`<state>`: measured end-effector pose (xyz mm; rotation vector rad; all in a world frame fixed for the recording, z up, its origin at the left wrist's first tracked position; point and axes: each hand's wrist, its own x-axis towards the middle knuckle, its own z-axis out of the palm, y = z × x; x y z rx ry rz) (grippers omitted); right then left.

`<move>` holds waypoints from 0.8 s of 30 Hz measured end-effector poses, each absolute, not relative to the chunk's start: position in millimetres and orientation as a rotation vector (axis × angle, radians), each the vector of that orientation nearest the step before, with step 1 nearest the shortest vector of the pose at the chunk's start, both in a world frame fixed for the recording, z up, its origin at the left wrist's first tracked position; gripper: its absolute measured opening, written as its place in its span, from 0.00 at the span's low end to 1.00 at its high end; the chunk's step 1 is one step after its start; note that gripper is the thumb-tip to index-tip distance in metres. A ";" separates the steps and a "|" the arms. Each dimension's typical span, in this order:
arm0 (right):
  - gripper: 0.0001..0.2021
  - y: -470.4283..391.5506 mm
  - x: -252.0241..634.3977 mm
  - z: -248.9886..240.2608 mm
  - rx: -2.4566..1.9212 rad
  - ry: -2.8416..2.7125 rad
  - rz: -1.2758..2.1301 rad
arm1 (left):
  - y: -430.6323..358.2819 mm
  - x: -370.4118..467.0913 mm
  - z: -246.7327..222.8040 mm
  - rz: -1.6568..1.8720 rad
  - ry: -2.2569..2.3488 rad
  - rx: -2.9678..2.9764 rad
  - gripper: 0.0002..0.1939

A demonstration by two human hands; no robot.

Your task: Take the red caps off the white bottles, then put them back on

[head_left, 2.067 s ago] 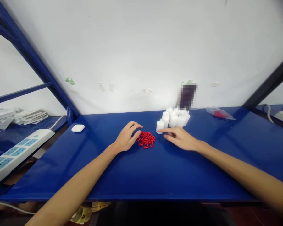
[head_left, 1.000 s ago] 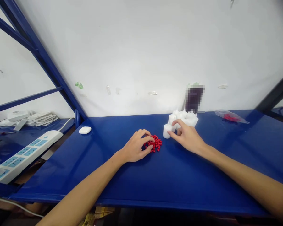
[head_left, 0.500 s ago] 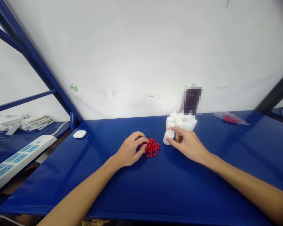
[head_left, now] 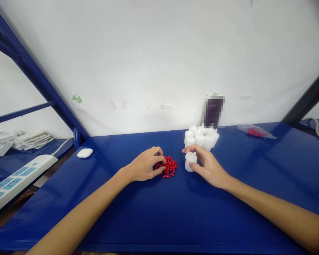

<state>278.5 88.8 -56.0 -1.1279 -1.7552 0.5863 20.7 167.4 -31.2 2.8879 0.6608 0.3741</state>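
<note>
My left hand (head_left: 152, 163) reaches over a small pile of short red plastic pieces (head_left: 171, 165). Its fingers are curved, with a gap between thumb and index tip at the pile's left side; any piece between them is too small to make out. A white translucent plastic cylinder (head_left: 190, 161) with a small tip on top, like an electric candle shell, stands to the right of the pile. My right hand (head_left: 206, 164) is around it, thumb at the front and fingers behind. Just beyond stand several similar white cylinders (head_left: 200, 139) in a cluster.
All this is on a blue table (head_left: 154, 219) against a white wall. A rounded white object (head_left: 85, 153) lies at the left. At the back right is a clear bag of red pieces (head_left: 256, 131). A power strip (head_left: 18, 180) and white pieces (head_left: 32, 140) lie left of the blue frame.
My right hand has brought the white cylinder nearer, away from the cluster. My left hand stays at the red pile. The view has shifted slightly.
</note>
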 end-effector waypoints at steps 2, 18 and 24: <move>0.16 89.1 276.3 -59.4 -1.084 -1.709 0.673 | 168.5 24.4 -33.1 0.383 0.662 2.895 0.10; 0.15 88.8 267.9 -54.6 -0.966 -1.399 0.903 | 147.9 90.9 -20.9 1.181 0.621 2.016 0.09; 0.19 94.0 268.5 -57.5 -0.952 -1.320 1.065 | 153.3 104.8 -36.7 1.253 0.699 1.953 0.10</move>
